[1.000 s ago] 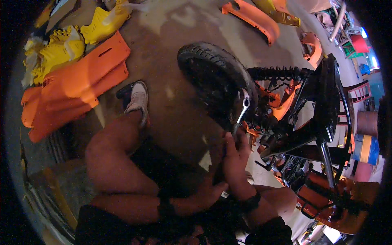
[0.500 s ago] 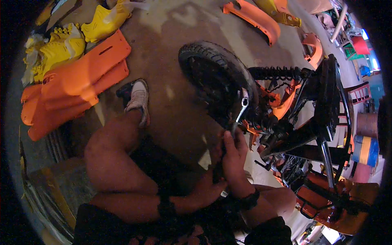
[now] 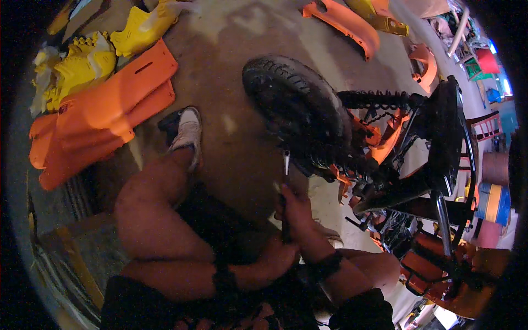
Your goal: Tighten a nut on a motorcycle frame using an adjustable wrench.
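My right hand (image 3: 298, 212) is closed around the dark handle of a ratchet wrench (image 3: 286, 164). The wrench's shiny head points away from me, just left of the lower edge of a black wheel (image 3: 294, 102) with a knobbly tyre, apart from it. Close below, my left hand (image 3: 276, 257) is curled by the handle's lower end. Its fingertips are mostly hidden, and what it holds cannot be made out. The wheel belongs to a motorbike lying on its side, with a black coil spring (image 3: 379, 100) and a bare black frame (image 3: 440, 140).
Orange plastic panels (image 3: 104, 118) and yellow moulded parts (image 3: 91, 63) lie on the left. More orange fairings (image 3: 346, 27) are on the floor at the far side. To the right are a red chair (image 3: 487, 127) and a blue-and-yellow drum (image 3: 491, 203). My shoe (image 3: 188, 129) rests near the panels.
My right hand has drawn the ratchet wrench left and slightly toward me, so its head has left the front of the wheel. My left hand has shifted slightly.
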{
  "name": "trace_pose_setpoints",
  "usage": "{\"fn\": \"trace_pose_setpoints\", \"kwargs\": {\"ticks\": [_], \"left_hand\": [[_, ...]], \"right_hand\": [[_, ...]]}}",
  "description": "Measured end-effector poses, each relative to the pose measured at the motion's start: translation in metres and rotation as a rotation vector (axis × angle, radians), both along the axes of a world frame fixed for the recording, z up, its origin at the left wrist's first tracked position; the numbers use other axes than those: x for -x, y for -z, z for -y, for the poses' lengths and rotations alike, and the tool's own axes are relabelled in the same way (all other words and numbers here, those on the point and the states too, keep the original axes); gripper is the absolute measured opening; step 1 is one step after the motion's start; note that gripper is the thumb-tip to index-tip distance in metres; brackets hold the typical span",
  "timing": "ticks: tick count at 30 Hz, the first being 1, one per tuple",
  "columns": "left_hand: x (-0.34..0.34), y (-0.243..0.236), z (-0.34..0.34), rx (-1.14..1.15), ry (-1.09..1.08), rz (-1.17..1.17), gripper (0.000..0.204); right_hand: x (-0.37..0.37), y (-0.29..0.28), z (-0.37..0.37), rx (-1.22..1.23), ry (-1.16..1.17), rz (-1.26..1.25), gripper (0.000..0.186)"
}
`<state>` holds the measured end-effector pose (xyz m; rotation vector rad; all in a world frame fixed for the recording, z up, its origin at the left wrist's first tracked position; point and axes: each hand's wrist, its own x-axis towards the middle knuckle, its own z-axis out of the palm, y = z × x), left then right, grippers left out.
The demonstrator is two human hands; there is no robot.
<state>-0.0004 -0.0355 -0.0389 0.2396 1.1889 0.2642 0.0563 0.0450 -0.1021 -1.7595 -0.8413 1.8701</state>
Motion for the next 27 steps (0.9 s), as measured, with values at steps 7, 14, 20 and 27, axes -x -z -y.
{"fn": "trace_pose_setpoints", "kwargs": {"ticks": [7,14,20,27], "left_hand": [[-0.008,0.001,0.006,-0.121,-0.031,-0.078,0.055],[-0.023,0.006,0.013,-0.424,-0.154,-0.261,0.056],[-0.021,0.007,0.008,-0.485,-0.150,-0.295,0.057],[-0.014,0.000,0.008,-0.418,-0.021,-0.336,0.058]], "right_hand": [[0.001,-0.019,-0.005,0.058,-0.006,-0.029,0.030],[0.000,-0.068,-0.007,-0.213,-0.062,-0.110,0.029],[-0.020,-0.087,-0.006,-0.093,0.060,-0.380,0.027],[-0.006,-0.042,-0.010,0.051,0.101,-0.206,0.017]]}}
